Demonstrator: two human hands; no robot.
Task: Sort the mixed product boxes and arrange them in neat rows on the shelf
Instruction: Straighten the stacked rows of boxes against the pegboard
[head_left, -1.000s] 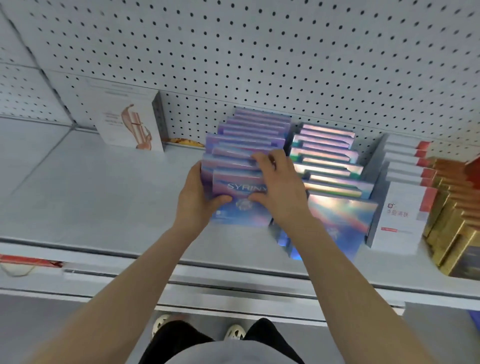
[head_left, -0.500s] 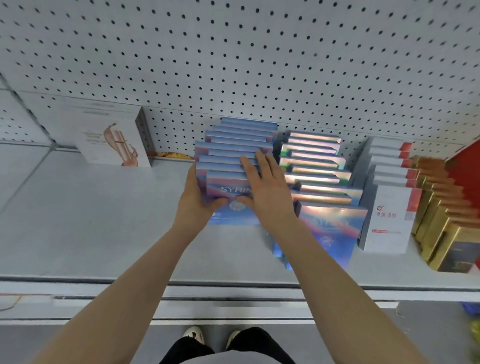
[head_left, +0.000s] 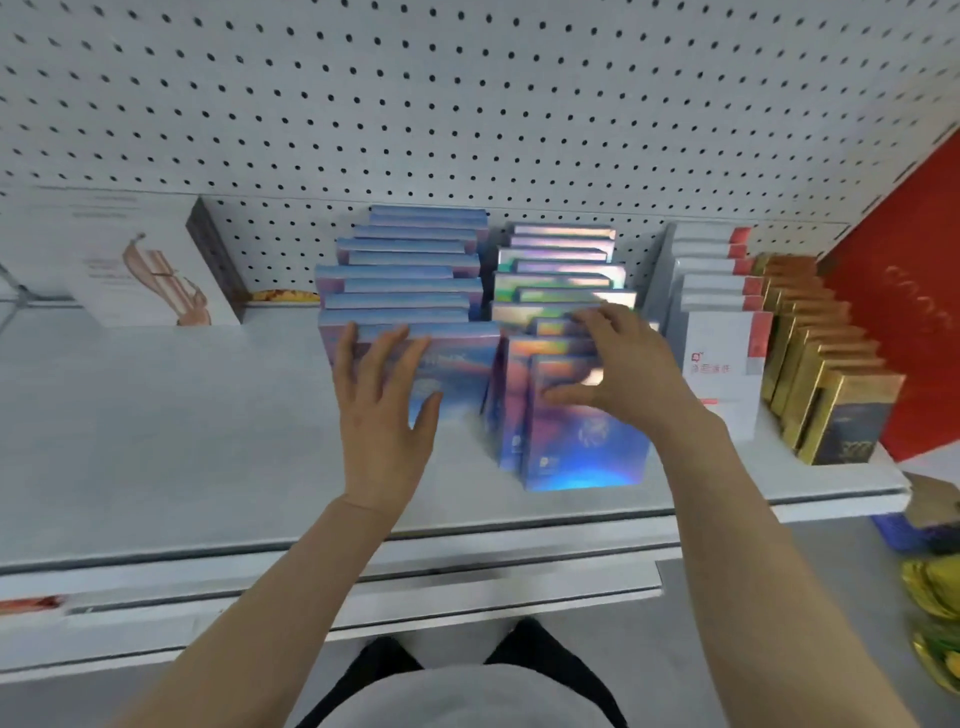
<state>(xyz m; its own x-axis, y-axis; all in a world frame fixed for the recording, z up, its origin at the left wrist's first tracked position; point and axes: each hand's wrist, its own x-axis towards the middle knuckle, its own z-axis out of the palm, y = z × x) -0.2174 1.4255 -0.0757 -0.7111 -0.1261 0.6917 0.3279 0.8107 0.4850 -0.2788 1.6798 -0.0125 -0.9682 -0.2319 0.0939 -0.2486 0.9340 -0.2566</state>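
A row of blue-purple boxes (head_left: 410, 270) runs from the pegboard toward me on the white shelf (head_left: 156, 441). My left hand (head_left: 382, 410) lies with spread, straight fingers against the front box of that row. Just right of it stands a row of iridescent boxes (head_left: 558, 265), its front box (head_left: 582, 447) nearest the shelf edge. My right hand (head_left: 618, 366) rests with loosely spread fingers over the top edges of the front iridescent boxes, thumb on the front face. It is blurred.
Right of the iridescent row stand white boxes with red corners (head_left: 719, 358), then gold boxes (head_left: 826, 374) and a red panel (head_left: 904, 322). A large white box (head_left: 140, 265) stands at back left. The pegboard wall (head_left: 467, 104) rises behind.
My right hand left the blue-purple row and moved right onto the iridescent row. My left hand stays on the blue-purple front box, its fingers now straighter.
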